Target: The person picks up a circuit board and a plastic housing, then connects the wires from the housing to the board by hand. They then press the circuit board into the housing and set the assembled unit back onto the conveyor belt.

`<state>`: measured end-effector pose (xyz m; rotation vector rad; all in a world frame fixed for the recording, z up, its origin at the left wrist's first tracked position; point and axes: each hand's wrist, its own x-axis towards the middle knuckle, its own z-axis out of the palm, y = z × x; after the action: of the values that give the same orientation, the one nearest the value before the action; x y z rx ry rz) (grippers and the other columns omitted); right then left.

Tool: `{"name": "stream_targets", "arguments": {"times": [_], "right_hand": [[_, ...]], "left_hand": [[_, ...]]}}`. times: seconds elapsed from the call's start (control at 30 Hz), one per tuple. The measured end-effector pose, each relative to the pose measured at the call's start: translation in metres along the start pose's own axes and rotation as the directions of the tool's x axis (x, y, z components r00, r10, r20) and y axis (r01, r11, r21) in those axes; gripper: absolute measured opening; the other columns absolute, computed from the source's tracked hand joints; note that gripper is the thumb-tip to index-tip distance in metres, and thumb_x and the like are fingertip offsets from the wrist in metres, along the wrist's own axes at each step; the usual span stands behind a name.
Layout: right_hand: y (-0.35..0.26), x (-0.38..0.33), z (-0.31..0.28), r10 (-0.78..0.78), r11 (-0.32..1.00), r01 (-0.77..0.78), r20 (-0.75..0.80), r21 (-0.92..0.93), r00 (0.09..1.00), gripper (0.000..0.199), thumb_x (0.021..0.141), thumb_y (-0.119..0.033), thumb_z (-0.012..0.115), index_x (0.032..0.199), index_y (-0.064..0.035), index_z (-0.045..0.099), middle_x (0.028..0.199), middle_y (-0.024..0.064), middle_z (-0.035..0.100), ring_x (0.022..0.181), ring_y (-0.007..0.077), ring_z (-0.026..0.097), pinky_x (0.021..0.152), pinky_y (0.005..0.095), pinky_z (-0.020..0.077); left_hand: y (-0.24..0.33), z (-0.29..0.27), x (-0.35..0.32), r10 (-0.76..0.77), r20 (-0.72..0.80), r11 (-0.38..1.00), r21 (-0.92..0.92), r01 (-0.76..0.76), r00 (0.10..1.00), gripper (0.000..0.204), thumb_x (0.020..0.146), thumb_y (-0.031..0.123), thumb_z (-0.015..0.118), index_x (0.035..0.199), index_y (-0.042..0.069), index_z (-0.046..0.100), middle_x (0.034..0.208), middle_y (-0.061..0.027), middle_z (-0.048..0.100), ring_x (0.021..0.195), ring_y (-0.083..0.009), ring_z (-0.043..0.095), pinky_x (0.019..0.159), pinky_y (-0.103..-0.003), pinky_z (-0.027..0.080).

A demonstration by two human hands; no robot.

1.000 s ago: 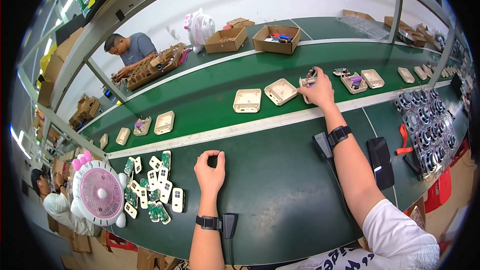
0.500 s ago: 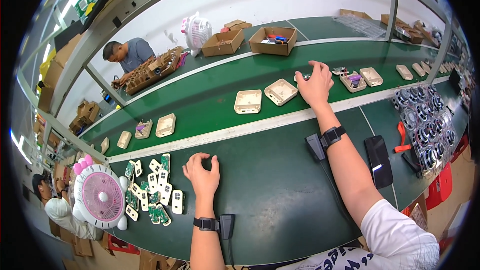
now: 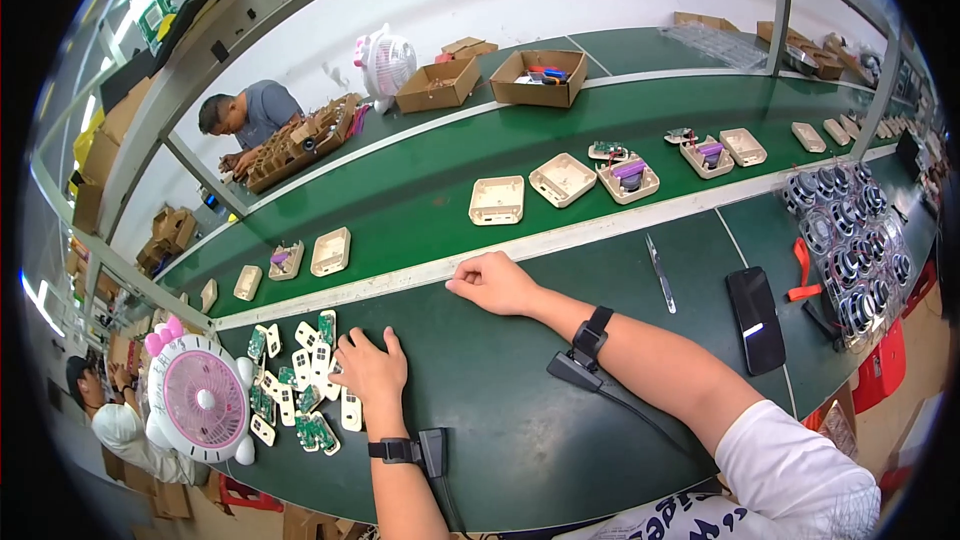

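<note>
My left hand (image 3: 372, 368) rests at the right edge of a loose pile of green circuit boards and cream button panels (image 3: 322, 358). Its thumb stands apart from the fingers, which reach over the nearest panels; nothing shows in its grasp. My right hand (image 3: 497, 283) is over the dark green table just before the belt's white edge strip, fingers curled in and nothing visible in them. Beyond it on the green belt lie two cream housing shells (image 3: 497, 201) (image 3: 563, 181). A shell with a purple-wrapped part (image 3: 628, 178) sits to their right, with a small circuit board (image 3: 608, 151) behind it.
Tweezers (image 3: 661, 273) and a black phone (image 3: 757, 322) lie right of my right forearm, near a clear tray of round speakers (image 3: 848, 250). A pink-and-white fan (image 3: 205, 395) stands at left. Open cardboard boxes (image 3: 540, 78) stand behind the belt; a co-worker (image 3: 250, 120) bends over parts.
My right hand has drawn back from the belt toward the lower left, uncovering the shell with the purple part and the tweezers. My left hand has moved left onto the pile's edge.
</note>
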<state>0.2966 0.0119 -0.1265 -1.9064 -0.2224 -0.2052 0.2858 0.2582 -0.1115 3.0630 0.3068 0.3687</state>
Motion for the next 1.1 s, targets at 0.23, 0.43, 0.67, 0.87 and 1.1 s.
{"name": "stream_targets", "arguments": {"times": [0.23,0.43,0.67,0.87,1.1], "right_hand": [[0.003,-0.002,0.002,0.036,0.998,-0.036,0.002,0.061,0.999,0.027,0.091,-0.025,0.069,0.09,0.0013,0.073,0.08,0.0133,0.073,0.073,0.0187,0.069,0.071,0.0336,0.0541],[0.001,-0.003,-0.001,0.029,1.0,-0.029,0.002,0.003,1.0,0.026,0.09,-0.024,0.069,0.091,0.0015,0.073,0.081,0.0141,0.073,0.073,0.0214,0.069,0.072,0.0342,0.0545],[0.0,-0.004,-0.001,0.04,0.999,-0.04,0.021,-0.007,0.999,0.025,0.09,-0.024,0.069,0.092,0.0008,0.073,0.082,0.0146,0.073,0.076,0.0222,0.071,0.074,0.0352,0.0554],[0.0,-0.005,-0.001,0.021,0.999,-0.021,0.032,0.026,0.999,0.025,0.088,-0.025,0.073,0.093,-0.0003,0.072,0.08,0.0115,0.072,0.071,0.0188,0.068,0.071,0.033,0.0545],[-0.024,-0.015,0.005,-0.153,0.976,0.09,0.328,0.198,0.932,0.076,0.071,-0.028,0.09,0.132,-0.0063,0.051,0.102,0.0088,0.057,0.071,0.0126,0.058,0.066,0.0276,0.052]], "left_hand": [[0.01,0.002,-0.005,0.494,-0.183,0.769,-0.364,-0.526,0.85,0.044,0.083,0.022,0.075,0.123,0.01,0.061,0.141,-0.0137,0.053,0.129,-0.0318,0.05,0.105,-0.049,0.033],[0.022,-0.003,-0.011,0.418,-0.26,0.755,-0.434,-0.492,0.871,0.057,0.081,0.021,0.079,0.132,0.007,0.057,0.147,-0.0174,0.046,0.135,-0.0354,0.044,0.11,-0.052,0.03],[0.014,0.007,-0.002,0.464,-0.182,0.68,-0.554,-0.48,0.867,0.035,0.088,0.015,0.072,0.12,0.003,0.064,0.12,-0.0165,0.063,0.114,-0.0353,0.057,0.099,-0.045,0.044],[0.034,0.0,-0.011,0.46,-0.087,0.449,-0.836,-0.316,0.884,0.022,0.098,0.015,0.063,0.115,0.002,0.065,0.11,-0.0115,0.067,0.097,-0.022,0.066,0.086,-0.033,0.051],[0.049,0.003,-0.021,0.381,0.038,-0.037,-0.998,0.056,0.924,0.03,0.106,0.023,0.056,0.127,0.001,0.055,0.114,-0.0065,0.061,0.102,-0.0132,0.06,0.091,-0.029,0.048]]}}
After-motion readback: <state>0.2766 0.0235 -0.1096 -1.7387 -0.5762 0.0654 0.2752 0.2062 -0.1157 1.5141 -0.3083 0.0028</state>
